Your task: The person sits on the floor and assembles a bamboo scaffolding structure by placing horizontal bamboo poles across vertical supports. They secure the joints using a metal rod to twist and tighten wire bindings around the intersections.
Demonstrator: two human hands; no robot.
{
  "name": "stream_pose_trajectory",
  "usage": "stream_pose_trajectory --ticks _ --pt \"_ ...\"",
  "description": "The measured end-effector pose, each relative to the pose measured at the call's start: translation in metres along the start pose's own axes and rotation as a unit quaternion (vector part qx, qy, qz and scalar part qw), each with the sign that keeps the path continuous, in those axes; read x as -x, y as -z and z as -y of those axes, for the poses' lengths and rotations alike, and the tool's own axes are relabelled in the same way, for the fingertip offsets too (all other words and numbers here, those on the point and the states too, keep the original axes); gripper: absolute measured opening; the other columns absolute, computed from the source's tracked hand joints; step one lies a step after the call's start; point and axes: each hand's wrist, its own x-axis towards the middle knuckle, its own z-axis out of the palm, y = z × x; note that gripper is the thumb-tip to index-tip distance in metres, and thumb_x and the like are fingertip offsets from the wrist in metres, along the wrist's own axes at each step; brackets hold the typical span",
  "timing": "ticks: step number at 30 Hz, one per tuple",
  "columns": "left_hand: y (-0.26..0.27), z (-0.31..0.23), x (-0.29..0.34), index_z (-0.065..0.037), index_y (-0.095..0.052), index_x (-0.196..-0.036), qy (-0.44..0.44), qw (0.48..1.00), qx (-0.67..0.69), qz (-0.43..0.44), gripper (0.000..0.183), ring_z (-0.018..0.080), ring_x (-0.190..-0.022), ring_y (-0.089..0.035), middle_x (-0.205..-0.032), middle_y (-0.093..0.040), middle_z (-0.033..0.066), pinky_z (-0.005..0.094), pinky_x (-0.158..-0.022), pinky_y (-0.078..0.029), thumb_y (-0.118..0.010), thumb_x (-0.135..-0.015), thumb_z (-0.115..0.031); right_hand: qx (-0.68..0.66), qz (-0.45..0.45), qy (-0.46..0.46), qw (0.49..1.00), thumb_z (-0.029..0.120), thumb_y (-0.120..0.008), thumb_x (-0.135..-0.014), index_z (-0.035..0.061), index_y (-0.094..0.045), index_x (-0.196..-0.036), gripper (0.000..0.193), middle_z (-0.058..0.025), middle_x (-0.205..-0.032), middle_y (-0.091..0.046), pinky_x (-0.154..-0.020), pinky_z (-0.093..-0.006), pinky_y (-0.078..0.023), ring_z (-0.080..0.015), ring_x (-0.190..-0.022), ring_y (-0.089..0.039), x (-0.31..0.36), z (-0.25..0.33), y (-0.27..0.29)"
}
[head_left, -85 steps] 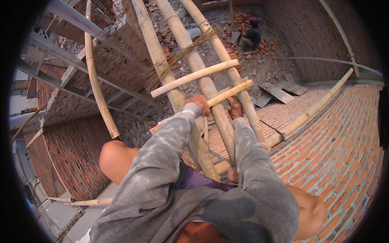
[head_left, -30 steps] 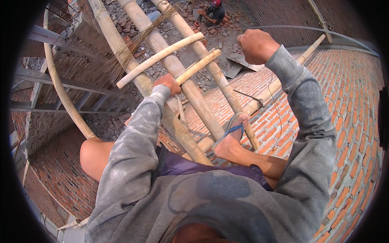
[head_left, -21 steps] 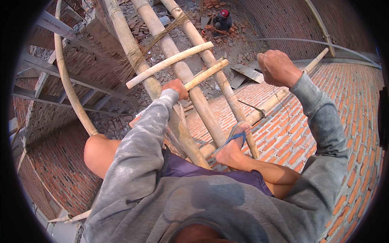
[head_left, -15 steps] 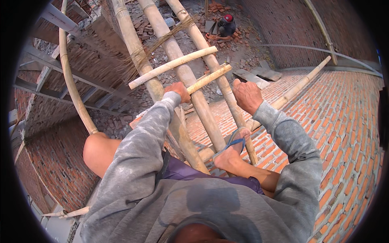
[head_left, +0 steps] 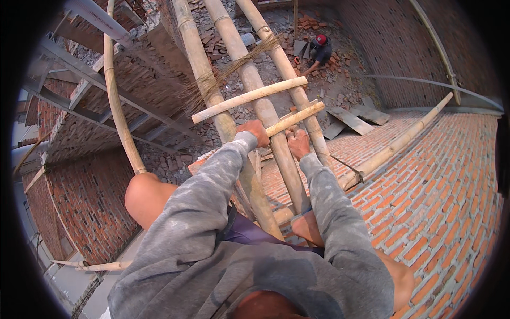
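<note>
**Both hands clamped on a bamboo rung, high over a brick yard**

Brick walls ringed the site, and far below lay a rubble-strewn yard (head_left: 340,80) where another person in a red cap (head_left: 320,48) crouched among loose bricks. To the right ran the top of a brick wall (head_left: 446,181) with a long bamboo pole (head_left: 404,138) lying along it.

Three thick bamboo poles (head_left: 255,90) slanted up past the person, lashed together with fibre cord (head_left: 234,72). Across them sat two thinner crosspieces: an upper rung (head_left: 249,99) and a lower rung (head_left: 297,118).

The left hand (head_left: 256,133) was wrapped around the lower rung where it met the middle pole, fingers curled shut on it. The right hand (head_left: 298,143) gripped the same rung just to the right, fingers also closed round it, beside the rightmost pole. Grey sleeves (head_left: 212,186) ran back to the body, and one bare knee (head_left: 146,194) stuck out to the left.

Judged by its look, the rung was stiff, light and dry, smooth enough to slip under a sweaty palm. Its free end, past the right pole, seemed the weakest place to load. The safest hold appeared to be close against the uprights, where the hands already sat, since how firmly it was fastened there could not be seen.
</note>
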Motion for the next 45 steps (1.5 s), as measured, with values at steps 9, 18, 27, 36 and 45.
stream_pose_trajectory --ticks 9,18,27,36,45 --pt "-0.001 0.000 0.002 0.001 -0.076 -0.115 -0.002 1.000 0.009 0.000 0.048 0.0382 -0.114 -0.072 -0.120 -0.074 0.0244 0.0456 -0.099 -0.057 -0.076 -0.076 -0.028 -0.257 0.087 -0.048 0.961 0.013 -0.067 -0.102 -0.0054 -0.075 -0.117 0.025 -0.0126 -0.100 -0.077 -0.080 -0.0344 -0.055 -0.0207 -0.090 -0.071 -0.002 -0.027 -0.011" --pt "-0.005 0.003 -0.003 0.003 -0.077 -0.113 -0.004 1.000 0.010 -0.005 0.046 0.0401 -0.113 -0.073 -0.120 -0.074 0.0254 0.0464 -0.096 -0.058 -0.076 -0.078 -0.027 -0.417 0.102 -0.171 0.887 0.018 -0.069 -0.102 0.0032 -0.072 -0.123 0.026 0.0041 -0.078 -0.062 -0.044 -0.0213 -0.039 -0.0026 -0.054 -0.050 -0.006 -0.053 -0.014" --pt "-0.015 0.007 -0.016 0.000 -0.079 -0.107 -0.010 1.000 -0.015 0.011 0.050 0.0359 -0.105 -0.076 -0.111 -0.078 0.0210 0.0441 -0.089 -0.060 -0.086 -0.071 -0.034 -0.356 0.203 -0.153 0.899 0.018 -0.064 -0.104 0.0028 -0.072 -0.122 0.024 0.0064 -0.075 -0.060 -0.046 -0.0221 -0.030 -0.0038 -0.053 -0.043 -0.024 -0.042 -0.012" --pt "-0.005 0.000 -0.011 -0.001 -0.078 -0.117 0.042 0.998 -0.013 0.040 0.062 0.0318 -0.113 -0.074 -0.123 -0.076 0.0187 0.0409 -0.098 -0.058 -0.092 -0.066 -0.035 -0.145 0.223 0.028 0.963 0.021 -0.064 -0.101 -0.0018 -0.076 -0.116 0.030 -0.0052 -0.088 -0.073 -0.055 -0.0292 -0.047 -0.0114 -0.064 -0.061 -0.021 -0.029 0.013" --pt "-0.002 -0.002 -0.008 -0.001 -0.078 -0.119 0.045 0.998 -0.014 0.037 0.065 0.0325 -0.116 -0.073 -0.125 -0.075 0.0182 0.0429 -0.099 -0.058 -0.094 -0.065 -0.035 -0.149 0.352 -0.138 0.914 0.070 -0.075 -0.084 -0.0043 -0.077 -0.104 0.077 -0.0071 -0.076 -0.069 -0.053 -0.0352 -0.048 -0.0183 -0.063 -0.063 -0.031 0.008 0.041"
